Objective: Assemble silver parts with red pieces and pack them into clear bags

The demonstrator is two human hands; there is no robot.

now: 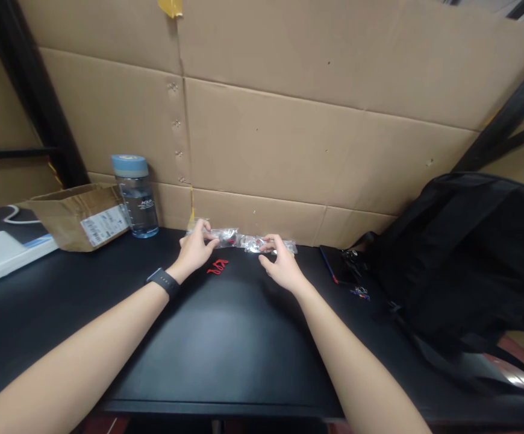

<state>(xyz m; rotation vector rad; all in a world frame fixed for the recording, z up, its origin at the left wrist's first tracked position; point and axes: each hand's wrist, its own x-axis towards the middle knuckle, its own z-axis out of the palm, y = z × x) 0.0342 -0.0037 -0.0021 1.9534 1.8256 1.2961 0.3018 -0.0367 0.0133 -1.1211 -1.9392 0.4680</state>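
Plainly, clear packets (224, 237) lie right beside the fingers (277, 243); red pieces (217, 267), nearby.

The left forearm (108, 337) enters at 7 o'clock and slants toward 2 o'clock; the right forearm (347, 349) enters at 5 and slants toward 11. Both are bare. The left hand (194, 250) bends its fingers and thumb toward 3 o'clock. The right hand (284, 268) curls its fingers toward 10 o'clock, thumb below, parted from them.
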